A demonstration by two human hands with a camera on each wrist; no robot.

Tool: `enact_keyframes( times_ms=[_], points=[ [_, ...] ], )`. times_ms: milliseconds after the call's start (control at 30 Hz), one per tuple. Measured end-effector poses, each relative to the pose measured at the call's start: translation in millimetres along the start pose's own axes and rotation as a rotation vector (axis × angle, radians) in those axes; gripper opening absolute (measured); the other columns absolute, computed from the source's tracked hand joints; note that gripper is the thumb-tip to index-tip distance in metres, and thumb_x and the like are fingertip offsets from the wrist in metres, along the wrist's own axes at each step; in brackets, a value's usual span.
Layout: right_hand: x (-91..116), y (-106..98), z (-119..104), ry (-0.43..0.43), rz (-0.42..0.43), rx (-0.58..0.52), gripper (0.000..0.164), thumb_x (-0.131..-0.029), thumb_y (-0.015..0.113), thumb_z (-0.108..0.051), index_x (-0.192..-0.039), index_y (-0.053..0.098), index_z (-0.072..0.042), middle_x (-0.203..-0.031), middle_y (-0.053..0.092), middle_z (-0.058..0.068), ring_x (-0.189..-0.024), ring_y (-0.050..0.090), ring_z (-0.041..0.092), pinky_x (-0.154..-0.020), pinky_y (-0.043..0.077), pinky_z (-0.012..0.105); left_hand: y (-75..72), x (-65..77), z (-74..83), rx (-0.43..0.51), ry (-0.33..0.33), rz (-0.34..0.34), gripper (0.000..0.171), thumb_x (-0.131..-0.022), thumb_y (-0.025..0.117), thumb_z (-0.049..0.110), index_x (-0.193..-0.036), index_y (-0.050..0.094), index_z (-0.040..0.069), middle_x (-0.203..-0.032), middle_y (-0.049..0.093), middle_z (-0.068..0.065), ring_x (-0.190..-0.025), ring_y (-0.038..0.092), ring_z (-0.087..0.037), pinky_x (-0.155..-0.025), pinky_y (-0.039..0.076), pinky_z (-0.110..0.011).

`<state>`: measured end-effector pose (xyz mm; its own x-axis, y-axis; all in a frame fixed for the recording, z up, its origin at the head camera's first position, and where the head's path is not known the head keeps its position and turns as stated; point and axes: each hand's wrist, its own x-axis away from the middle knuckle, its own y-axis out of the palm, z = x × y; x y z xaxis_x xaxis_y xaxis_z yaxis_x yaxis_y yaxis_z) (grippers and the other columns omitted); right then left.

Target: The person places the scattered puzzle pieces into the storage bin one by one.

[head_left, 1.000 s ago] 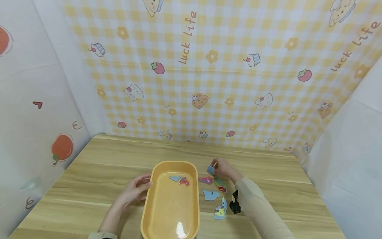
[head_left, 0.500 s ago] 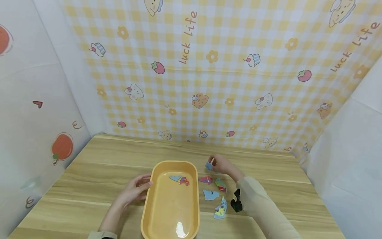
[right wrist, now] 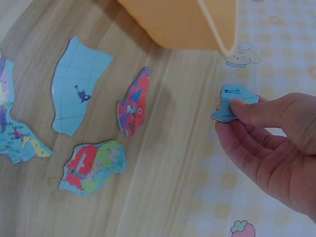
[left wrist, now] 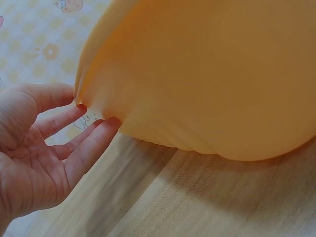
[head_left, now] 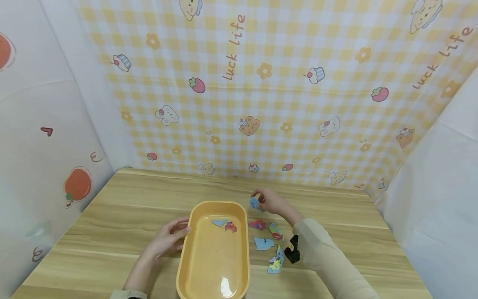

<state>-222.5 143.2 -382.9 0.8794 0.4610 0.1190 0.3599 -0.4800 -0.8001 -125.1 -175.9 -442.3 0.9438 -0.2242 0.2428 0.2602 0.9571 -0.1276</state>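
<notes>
My right hand (head_left: 271,201) pinches a small light-blue map puzzle piece (head_left: 254,202) between thumb and fingers, off the table beyond the tray's far right corner; the right wrist view shows the piece (right wrist: 229,101) tilted. My left hand (head_left: 169,238) holds the yellow-orange tray (head_left: 182,265) at its left side, thumb at the rim and fingertips against the outer wall. Inside the tray lie a light-blue piece (head_left: 218,223) and a red one (head_left: 230,226). Right of it are a red-purple piece (right wrist: 133,106), a green-and-red piece (right wrist: 93,167) and a blue piece with a dark animal (right wrist: 76,89).
Nearer my body on the right lies a multicoloured map piece (head_left: 275,262). A black band-like object (head_left: 293,250) is at my right sleeve. A yellow checked cloth (head_left: 224,104) hangs behind the wooden table (head_left: 149,195), with white cloth at both sides.
My right hand has moved left and away from my body with the blue puzzle piece, which now shows more of its printed face. The left hand and tray have stayed put.
</notes>
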Motion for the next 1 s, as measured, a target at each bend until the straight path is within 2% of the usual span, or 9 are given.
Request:
enact_keyframes(
  times_ms=[133, 300, 433, 567, 800, 1000],
  points=[
    [-2, -2, -5, 0.000, 0.002, -0.036, 0.033, -0.081, 0.060, 0.007, -0.113, 0.055, 0.002, -0.089, 0.060, 0.018, -0.083, 0.062, 0.029, -0.069, 0.056, 0.032, 0.0, -0.1, 0.1, 0.003, -0.004, 0.004, 0.059, -0.092, 0.054, 0.025, -0.138, 0.030, -0.001, -0.135, 0.038, -0.029, -0.112, 0.052, -0.030, -0.084, 0.055, -0.040],
    [-4, -2, -11, -0.010, 0.003, -0.084, 0.031, -0.081, 0.059, 0.007, -0.112, 0.055, 0.003, -0.085, 0.060, 0.017, -0.075, 0.062, 0.023, -0.062, 0.057, 0.027, 0.3, -0.2, -0.6, 0.004, -0.008, 0.012, 0.058, -0.091, 0.054, 0.025, -0.138, 0.030, -0.001, -0.134, 0.039, -0.028, -0.111, 0.053, -0.029, -0.084, 0.055, -0.040],
    [-6, 0, -18, 0.008, -0.003, -0.134, 0.027, -0.084, 0.057, 0.005, -0.111, 0.054, 0.003, -0.083, 0.058, 0.015, -0.067, 0.060, 0.019, -0.062, 0.058, 0.032, -0.2, -0.1, -2.0, 0.004, -0.003, 0.006, 0.059, -0.091, 0.054, 0.025, -0.138, 0.030, -0.001, -0.134, 0.039, -0.029, -0.111, 0.053, -0.029, -0.083, 0.055, -0.040],
    [-9, 4, -27, 0.037, -0.005, -0.165, 0.023, -0.085, 0.056, 0.002, -0.108, 0.054, 0.004, -0.082, 0.058, 0.016, -0.064, 0.060, 0.020, -0.063, 0.058, 0.036, -0.5, -0.5, -2.6, 0.003, -0.002, 0.009, 0.059, -0.091, 0.055, 0.026, -0.138, 0.030, -0.001, -0.134, 0.039, -0.029, -0.110, 0.054, -0.029, -0.083, 0.055, -0.040],
    [-15, 15, -40, 0.046, -0.010, -0.164, 0.016, -0.086, 0.057, 0.001, -0.102, 0.055, 0.003, -0.078, 0.059, 0.014, -0.062, 0.059, 0.021, -0.051, 0.055, 0.023, 0.2, -0.9, -2.1, 0.001, 0.003, 0.015, 0.058, -0.091, 0.055, 0.025, -0.137, 0.032, -0.002, -0.133, 0.040, -0.030, -0.110, 0.054, -0.029, -0.082, 0.056, -0.040],
    [-20, 20, -52, 0.018, -0.035, -0.149, 0.014, -0.086, 0.057, 0.000, -0.100, 0.055, 0.003, -0.078, 0.061, 0.015, -0.059, 0.059, 0.018, -0.055, 0.057, 0.030, 1.4, -0.5, -0.6, 0.005, -0.003, 0.028, 0.058, -0.090, 0.056, 0.025, -0.136, 0.033, -0.002, -0.133, 0.041, -0.029, -0.110, 0.054, -0.029, -0.082, 0.056, -0.040]
  ],
)
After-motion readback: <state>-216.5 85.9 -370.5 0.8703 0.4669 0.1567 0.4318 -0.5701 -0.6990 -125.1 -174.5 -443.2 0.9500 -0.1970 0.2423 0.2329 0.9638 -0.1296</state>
